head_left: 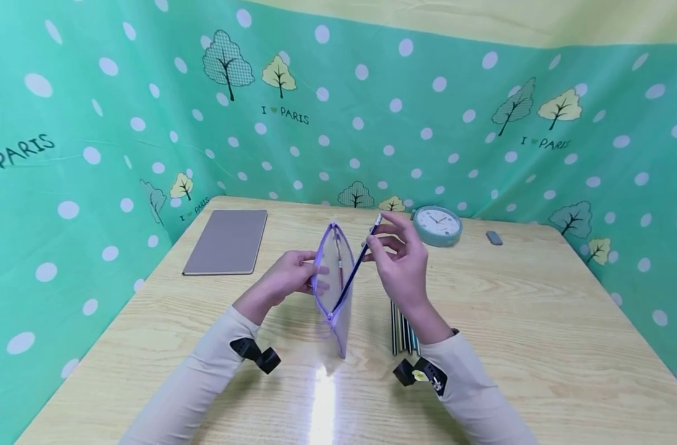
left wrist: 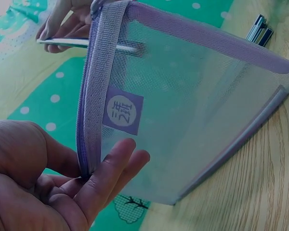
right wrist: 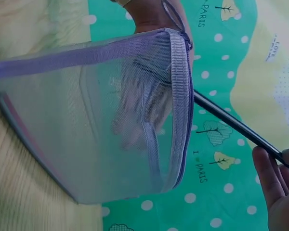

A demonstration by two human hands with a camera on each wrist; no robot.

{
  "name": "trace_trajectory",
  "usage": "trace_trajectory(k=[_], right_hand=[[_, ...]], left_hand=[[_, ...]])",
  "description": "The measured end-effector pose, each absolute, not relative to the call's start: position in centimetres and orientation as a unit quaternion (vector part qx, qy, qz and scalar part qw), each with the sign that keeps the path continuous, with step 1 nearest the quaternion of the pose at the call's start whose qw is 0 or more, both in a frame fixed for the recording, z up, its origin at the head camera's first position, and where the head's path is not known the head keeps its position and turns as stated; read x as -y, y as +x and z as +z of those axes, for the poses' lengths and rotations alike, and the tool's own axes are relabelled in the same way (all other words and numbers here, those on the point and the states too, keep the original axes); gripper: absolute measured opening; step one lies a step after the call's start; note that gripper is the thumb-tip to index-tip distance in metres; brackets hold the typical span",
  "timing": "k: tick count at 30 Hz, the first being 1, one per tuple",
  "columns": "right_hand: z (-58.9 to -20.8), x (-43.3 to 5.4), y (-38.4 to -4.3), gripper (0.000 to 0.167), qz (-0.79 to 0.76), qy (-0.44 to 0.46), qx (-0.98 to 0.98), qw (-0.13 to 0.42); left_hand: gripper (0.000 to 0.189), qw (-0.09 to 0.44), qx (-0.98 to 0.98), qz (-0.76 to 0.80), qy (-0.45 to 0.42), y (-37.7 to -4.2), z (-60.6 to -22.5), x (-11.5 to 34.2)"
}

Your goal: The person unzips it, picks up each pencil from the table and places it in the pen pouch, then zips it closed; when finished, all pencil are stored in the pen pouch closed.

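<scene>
A purple-edged mesh pencil pouch stands upright over the table, its zipped mouth spread open towards me. My left hand grips it by the left side of the mouth, thumb and fingers on either side of the zip edge, as the left wrist view shows. My right hand pinches a dark pencil near its upper end. This pencil slants down, its lower end inside the pouch mouth. Inside the pouch a reddish pencil is visible. Several more pencils lie on the table below my right wrist, partly hidden by it.
A grey notebook lies at the back left of the wooden table. Behind my right hand sits a round teal clock, with a small grey block to its right. A green dotted curtain hangs behind the table.
</scene>
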State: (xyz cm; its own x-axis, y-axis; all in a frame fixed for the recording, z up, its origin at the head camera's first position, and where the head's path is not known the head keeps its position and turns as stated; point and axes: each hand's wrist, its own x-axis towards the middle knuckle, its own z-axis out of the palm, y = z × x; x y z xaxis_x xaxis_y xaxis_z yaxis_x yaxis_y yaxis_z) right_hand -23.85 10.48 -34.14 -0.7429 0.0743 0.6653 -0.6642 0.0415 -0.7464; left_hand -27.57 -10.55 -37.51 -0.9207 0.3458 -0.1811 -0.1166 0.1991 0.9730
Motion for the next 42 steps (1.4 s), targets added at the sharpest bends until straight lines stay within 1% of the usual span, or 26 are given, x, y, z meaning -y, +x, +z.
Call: trace_trajectory(k=[9, 15, 22, 30, 42], right_hand=[[-34.0, -10.9, -24.2, 0.042, 0.601, 0.213, 0.731, 0.243], [-34.4, -10.2, -24.1, 0.042, 0.576, 0.229, 0.754, 0.218], [-34.6, -9.8, -23.9, 0.041, 0.536, 0.240, 0.781, 0.215], [-34.6, -9.7, -23.7, 0.042, 0.480, 0.231, 0.820, 0.209], [-35.3, -10.0, -23.7, 0.042, 0.474, 0.229, 0.822, 0.216]], left_hand=[[0.044, 0.177, -0.760, 0.622, 0.070, -27.5, -37.2, 10.5], [0.044, 0.172, -0.760, 0.622, 0.075, -27.5, -37.3, 10.6], [0.043, 0.165, -0.760, 0.625, 0.074, -27.5, -37.2, 10.6], [0.043, 0.165, -0.757, 0.628, 0.069, -27.6, -37.4, 10.5], [0.044, 0.174, -0.758, 0.624, 0.076, -27.5, -37.4, 10.2]])
